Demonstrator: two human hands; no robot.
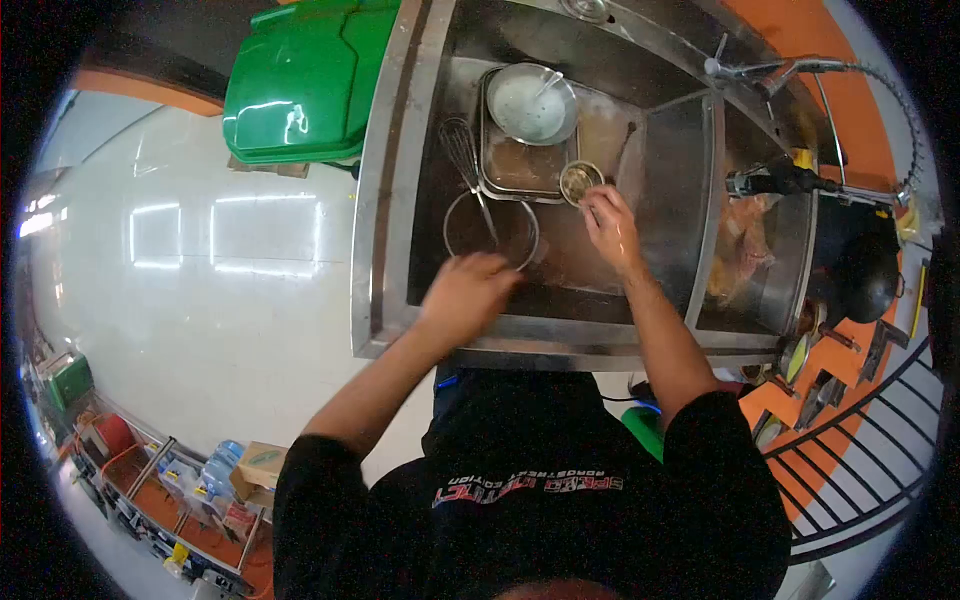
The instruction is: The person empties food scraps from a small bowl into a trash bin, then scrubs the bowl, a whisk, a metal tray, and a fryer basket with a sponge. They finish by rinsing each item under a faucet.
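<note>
My right hand [612,232] pinches the rim of a small round bowl [579,184] over the sink, its inside facing up. My left hand [468,292] hovers at the near side of the sink, fingers loosely bent and apart, with nothing visible in them. Just beyond it is a round metal rim [447,232], perhaps of a bowl or strainer. A wire whisk [460,150] leans across that rim, handle toward my left hand. Farther back, a metal bowl [530,122] with cloudy liquid and a utensil rests on a rectangular metal pan [520,172].
The steel sink [375,250] has a divider [708,200] on the right. Its second basin holds a plastic bag [742,245]. A spray hose faucet [780,70] rises at the back right. A green lidded bin [300,90] stands to the left, and a black wok [868,278] sits at far right.
</note>
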